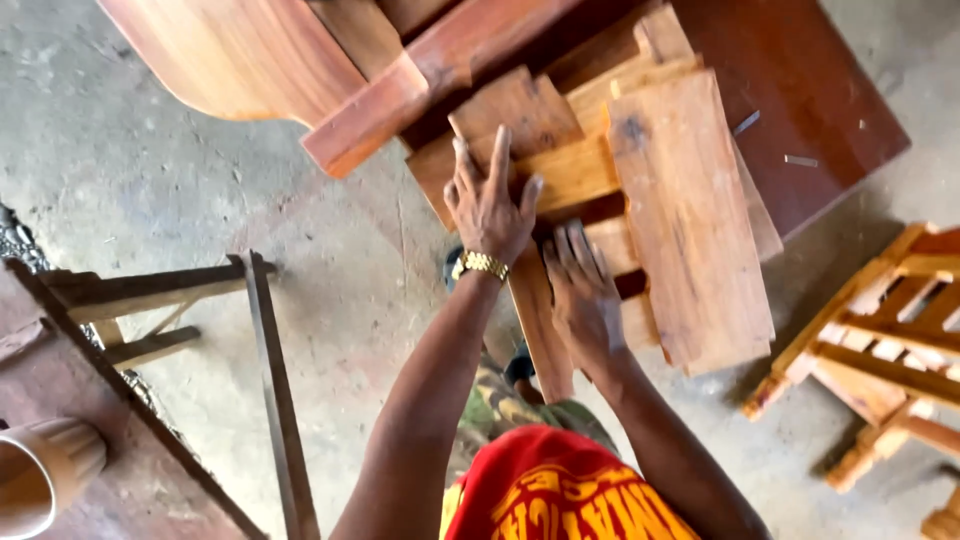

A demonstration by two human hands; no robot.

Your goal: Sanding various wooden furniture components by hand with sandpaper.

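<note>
**Two hands on a stack of wooden boards**

At the far left, a dark wooden bench [120, 480] sits low in the view, with a pale turned wooden piece [45, 470] lying on it. Just beside it stands a frame of dark slats [265, 350] on the concrete floor [150, 180].

Toward the middle, the left hand [487, 205], with a gold watch [480, 265] at the wrist, lies flat with its fingers spread on a pale board [570, 170]; it grips nothing. Just right of it, the right hand [582, 290] rests palm down, fingers straight and close together, over the narrow plank [540, 330] and the boards next to it; I cannot tell whether it holds anything.

A long wide board [690, 230] lies across the top of the stack, which rests on a dark red tabletop [800, 90].

At the far right, a light wooden slatted frame [880, 340] lies on the floor.
</note>
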